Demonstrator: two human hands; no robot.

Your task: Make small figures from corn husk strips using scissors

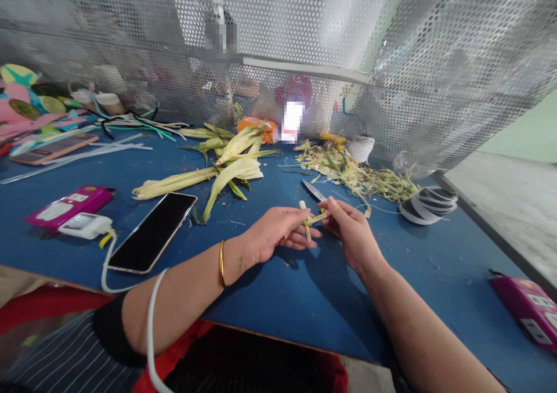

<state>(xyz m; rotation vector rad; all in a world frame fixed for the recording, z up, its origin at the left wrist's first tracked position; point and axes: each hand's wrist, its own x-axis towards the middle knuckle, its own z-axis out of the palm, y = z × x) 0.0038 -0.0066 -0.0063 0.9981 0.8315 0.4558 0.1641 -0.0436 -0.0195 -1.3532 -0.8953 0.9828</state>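
Blue table top [304, 306] is spread beneath both hands and is closed off at the back and on the right by a perforated metal screen [435, 62]. A small folded leaf strip [310, 221] is held just above the surface between the hands. It is pinched from one side by the fingertips of the left hand [278, 231] and from the other by those of the right hand [351, 230], with the fingers of both closed on it. A gold bangle [221, 262] is worn on the left wrist.

What seems to be a white cup [361, 147] and an orange tub [257, 127] are set against the screen, well beyond the fingers. Their contents cannot be made out.

Just beyond the fingers a metal blade [314, 191] is laid flat, and a heap of leaf scraps [361, 175] is piled behind it. Long pale leaves [217, 169] are laid beyond the fingers and to their left. Further left, a dark phone [152, 230], a white charger [85, 224] with its white cable [150, 323] and a magenta power strip [69, 204] are ranged. A coil of white strip [429, 204] is placed to the right of the fingers.

The near edge of the table is crossed by both forearms. Bare blue surface is seen on the near side of the fingers and to their right, as far as a second magenta strip [528, 309] by the right edge.
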